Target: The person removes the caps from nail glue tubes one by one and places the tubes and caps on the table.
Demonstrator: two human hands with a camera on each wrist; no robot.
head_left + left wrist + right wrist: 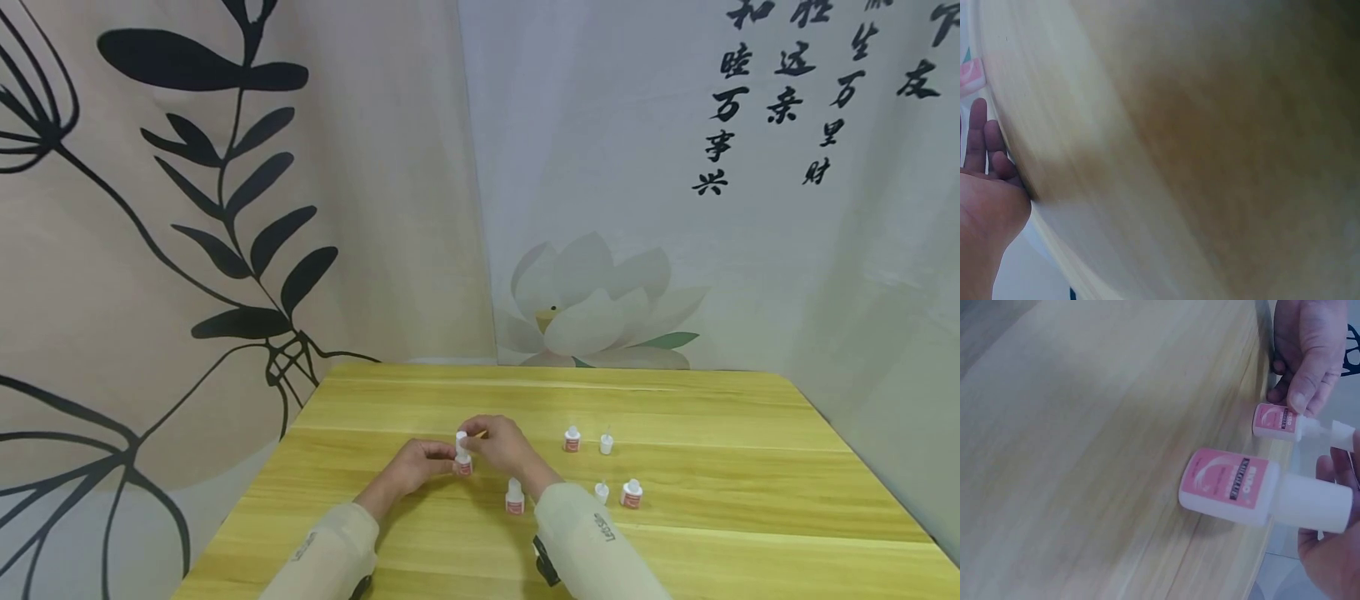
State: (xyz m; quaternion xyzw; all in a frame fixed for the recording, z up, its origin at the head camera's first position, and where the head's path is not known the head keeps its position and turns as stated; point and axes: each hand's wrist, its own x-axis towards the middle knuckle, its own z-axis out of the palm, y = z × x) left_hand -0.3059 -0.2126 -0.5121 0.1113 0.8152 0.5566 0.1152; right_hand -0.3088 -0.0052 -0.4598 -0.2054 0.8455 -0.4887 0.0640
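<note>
My left hand [420,463] holds a small white nail glue bottle [463,468] with a pink label by its body. In the right wrist view, the thumb of the left hand [1310,359] lies against that bottle [1275,421]. My right hand [504,443] pinches its white cap [461,437] right above the bottle's neck. White neck shows between label and cap; whether the cap touches the neck I cannot tell. A second nail glue bottle [1229,486], cap on, stands upright near my right forearm. Only part of the left hand [988,187] shows in the left wrist view.
Right of my hands stand an uncapped bottle [572,440] and a loose cap with a thin applicator [606,444]. Nearer are another loose cap [602,492] and another uncapped bottle [632,495]. All rest on the wooden table [750,475], with a printed curtain [405,208] behind.
</note>
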